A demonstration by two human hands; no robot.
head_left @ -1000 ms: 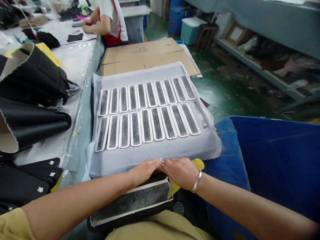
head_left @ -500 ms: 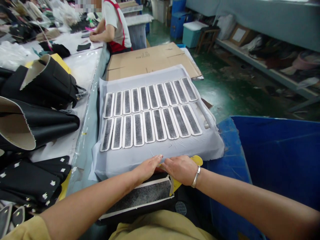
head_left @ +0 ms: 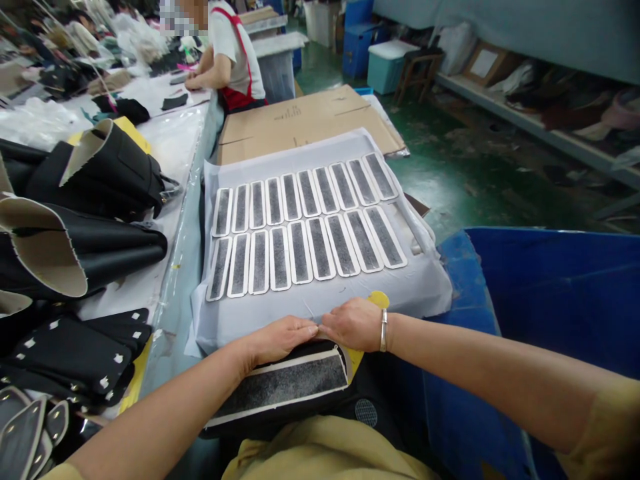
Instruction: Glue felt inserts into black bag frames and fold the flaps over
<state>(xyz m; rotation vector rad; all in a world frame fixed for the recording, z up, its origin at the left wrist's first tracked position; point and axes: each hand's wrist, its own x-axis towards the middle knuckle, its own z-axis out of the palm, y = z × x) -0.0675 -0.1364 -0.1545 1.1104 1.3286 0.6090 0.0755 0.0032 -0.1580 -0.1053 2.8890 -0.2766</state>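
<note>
- The black piece [head_left: 295, 380] is lying on the person's side of the white cloth [head_left: 227, 323], its long axis slanting roughly along the cloth's near edge.
- Between piece and cloth, the left grip [head_left: 280, 337] is resting along the piece's far side; the right grip [head_left: 353, 325] is resting over a yellow strip [head_left: 355, 362], nearer the piece's right end.
- Fingertips are staying hidden underneath; I cannot tell whether either is clasping anything.

My workpiece [head_left: 280, 415] was black, its panel [head_left: 293, 381] speckled dark grey, edged white; yellow piece [head_left: 355, 363] alongside. My bracelet [head_left: 384, 329] was silver, shirt [head_left: 320, 453] mustard. Strips [head_left: 299, 252] ahead were speckled grey, white-bordered, on pale cloth [head_left: 260, 310]. Cardboard [head_left: 310, 120] was tan, bin [head_left: 560, 287] blue, floor [head_left: 425, 160] green. Left-side bag pieces [head_left: 120, 247] were black outside, cream inside.
</note>
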